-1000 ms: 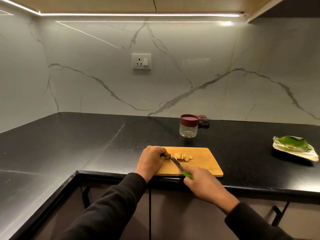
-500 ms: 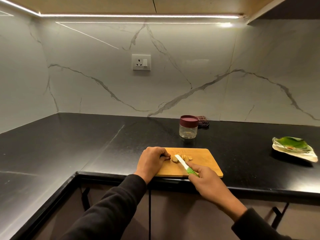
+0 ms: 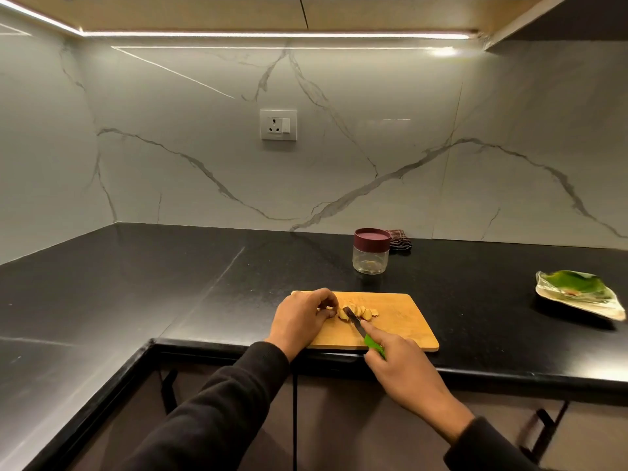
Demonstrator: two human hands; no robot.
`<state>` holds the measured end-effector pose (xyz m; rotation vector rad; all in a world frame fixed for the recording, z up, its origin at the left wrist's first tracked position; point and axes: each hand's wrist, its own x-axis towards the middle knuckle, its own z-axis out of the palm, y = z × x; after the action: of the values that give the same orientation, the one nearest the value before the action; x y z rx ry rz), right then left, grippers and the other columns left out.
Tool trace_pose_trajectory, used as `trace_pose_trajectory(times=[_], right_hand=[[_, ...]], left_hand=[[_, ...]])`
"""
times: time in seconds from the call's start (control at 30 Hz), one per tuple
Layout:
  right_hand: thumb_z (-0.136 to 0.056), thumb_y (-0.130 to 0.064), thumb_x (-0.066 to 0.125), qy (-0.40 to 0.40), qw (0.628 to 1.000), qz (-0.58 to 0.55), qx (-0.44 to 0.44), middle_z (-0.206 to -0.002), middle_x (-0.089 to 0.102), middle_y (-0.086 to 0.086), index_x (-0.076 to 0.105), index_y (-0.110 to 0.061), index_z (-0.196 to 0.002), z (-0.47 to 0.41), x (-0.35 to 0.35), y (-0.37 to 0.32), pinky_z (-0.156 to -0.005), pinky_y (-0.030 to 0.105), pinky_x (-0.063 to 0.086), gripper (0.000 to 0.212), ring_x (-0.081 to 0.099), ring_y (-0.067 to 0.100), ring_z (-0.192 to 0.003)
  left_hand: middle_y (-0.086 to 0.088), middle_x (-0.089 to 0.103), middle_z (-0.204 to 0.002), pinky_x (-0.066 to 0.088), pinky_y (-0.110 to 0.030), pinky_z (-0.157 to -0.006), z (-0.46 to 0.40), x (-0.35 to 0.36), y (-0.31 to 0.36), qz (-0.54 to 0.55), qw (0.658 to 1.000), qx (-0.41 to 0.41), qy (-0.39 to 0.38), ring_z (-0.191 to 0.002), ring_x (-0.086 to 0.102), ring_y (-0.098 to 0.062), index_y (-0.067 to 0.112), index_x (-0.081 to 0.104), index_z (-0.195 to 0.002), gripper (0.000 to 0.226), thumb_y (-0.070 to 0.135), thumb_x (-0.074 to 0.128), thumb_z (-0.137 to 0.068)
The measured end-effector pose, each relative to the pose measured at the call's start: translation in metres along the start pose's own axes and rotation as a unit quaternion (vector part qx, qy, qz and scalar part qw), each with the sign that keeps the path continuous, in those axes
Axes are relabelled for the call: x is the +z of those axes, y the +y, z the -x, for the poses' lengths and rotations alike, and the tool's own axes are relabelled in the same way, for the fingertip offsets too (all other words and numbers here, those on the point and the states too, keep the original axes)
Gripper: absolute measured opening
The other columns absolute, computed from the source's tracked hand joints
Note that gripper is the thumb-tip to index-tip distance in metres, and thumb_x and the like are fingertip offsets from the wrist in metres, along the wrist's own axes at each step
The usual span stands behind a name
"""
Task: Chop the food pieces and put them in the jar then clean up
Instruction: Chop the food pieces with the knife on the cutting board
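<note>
Left hand (image 3: 300, 317) is resting on the wooden cutting board (image 3: 397, 321), fingers curled and pinching the uncut end of the pale food pieces (image 3: 360, 312). Right hand (image 3: 401, 365) is gripping the green-handled knife (image 3: 362, 329), blade lying across the slices. Lidded glass jar (image 3: 371, 254) is standing on the black tabletop (image 3: 170, 283) behind the board, checked cloth (image 3: 400, 240) just beside it, leaf-lined plate (image 3: 577, 294) sitting well apart at right.

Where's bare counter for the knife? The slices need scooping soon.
Free: the counter between board and plate, and the stretch left of the board. The board's right half is bare too. Crowded: its left half, with left hand, slices, knife and right hand.
</note>
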<state>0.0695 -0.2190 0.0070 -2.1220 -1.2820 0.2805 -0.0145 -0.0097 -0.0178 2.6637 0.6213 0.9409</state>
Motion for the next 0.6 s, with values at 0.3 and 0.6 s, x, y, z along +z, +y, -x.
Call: trace_pose_trajectory(times=[0.3,0.6], right_hand=[[-0.103,-0.029,0.046,-0.005,0.999,0.027,-0.017,-0.077,0.059,-0.009,0.03,-0.042,-0.154,0.0064,0.0,-0.0041,-0.05,0.02,0.038,0.054,0.049,0.006,-0.059],[-0.105,-0.031,0.043,0.007,0.999,0.053,-0.011,-0.081,0.055,-0.011,0.028,-0.042,-0.155,0.0009,-0.005,-0.0055,-0.049,0.018,0.037,0.054,0.05,0.006,-0.063]], left_hand=[[0.009,0.07,-0.106,0.055,-0.021,-0.087,0.0003,0.0012,-0.0009,0.022,0.999,0.014,0.035,-0.097,0.064,-0.004,0.023,0.067,-0.109,0.015,0.023,0.068,-0.094],[0.009,0.068,-0.102,0.052,-0.014,-0.082,-0.0002,0.0022,-0.0041,0.049,0.998,0.011,0.032,-0.091,0.062,-0.004,0.021,0.071,-0.106,0.015,0.017,0.071,-0.092]])
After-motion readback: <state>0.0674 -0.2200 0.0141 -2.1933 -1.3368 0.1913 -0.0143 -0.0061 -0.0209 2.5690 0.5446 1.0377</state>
